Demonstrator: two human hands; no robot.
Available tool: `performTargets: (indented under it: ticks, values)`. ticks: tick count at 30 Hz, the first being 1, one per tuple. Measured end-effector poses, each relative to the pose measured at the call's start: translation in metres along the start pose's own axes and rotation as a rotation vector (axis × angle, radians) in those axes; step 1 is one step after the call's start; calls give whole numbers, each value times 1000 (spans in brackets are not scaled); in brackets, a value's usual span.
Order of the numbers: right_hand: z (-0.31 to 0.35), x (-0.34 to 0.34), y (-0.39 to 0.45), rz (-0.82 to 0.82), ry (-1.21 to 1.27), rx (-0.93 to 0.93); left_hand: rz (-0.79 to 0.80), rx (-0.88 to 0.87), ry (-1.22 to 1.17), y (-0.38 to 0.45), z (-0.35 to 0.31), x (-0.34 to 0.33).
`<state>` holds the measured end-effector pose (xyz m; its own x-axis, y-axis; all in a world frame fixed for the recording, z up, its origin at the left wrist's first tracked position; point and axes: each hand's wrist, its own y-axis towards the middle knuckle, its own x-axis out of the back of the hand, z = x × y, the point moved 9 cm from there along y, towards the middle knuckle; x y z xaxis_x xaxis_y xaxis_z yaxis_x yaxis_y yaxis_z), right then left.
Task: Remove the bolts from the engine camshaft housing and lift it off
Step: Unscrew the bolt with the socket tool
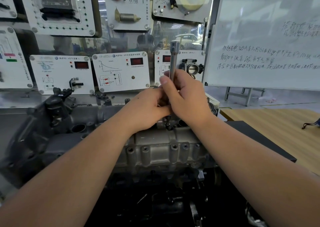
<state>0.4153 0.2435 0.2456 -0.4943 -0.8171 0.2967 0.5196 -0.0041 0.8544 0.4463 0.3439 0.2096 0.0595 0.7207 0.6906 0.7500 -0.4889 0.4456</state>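
A grey cast-metal camshaft housing (155,148) sits on top of an engine block, low in the middle of the view, with a row of round bolt bosses along its near edge. Above its far edge stands a long metal socket wrench (173,60), upright, its lower end meeting a dark bolt (168,122) at the top of the housing. The right hand (187,98) is wrapped around the wrench shaft, thumb up along it. The left hand (147,109) is curled beside it, touching the right hand, its fingers closed around the lower part of the shaft; exactly how they grip is hidden. Both bare forearms reach in from the bottom corners. The engine rests on a dark bench (259,136). To the right is a pale wooden tabletop (277,122). Behind stand white display panels (121,70) with diagrams and mounted car parts, and a whiteboard (268,36) with handwriting at right.
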Motion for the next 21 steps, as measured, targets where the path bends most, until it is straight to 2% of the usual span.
performTargets:
  ticks: [5,11,21]
  values:
    - [-1,10,1,-78,-8,-20,-23,23,29,1,-1,1]
    - [-2,2,1,-9,23,-18,51,24,11,-2,-2,-6]
    - [3,4,-2,-17,-40,-7,-2,7,-30,-2,0,-2]
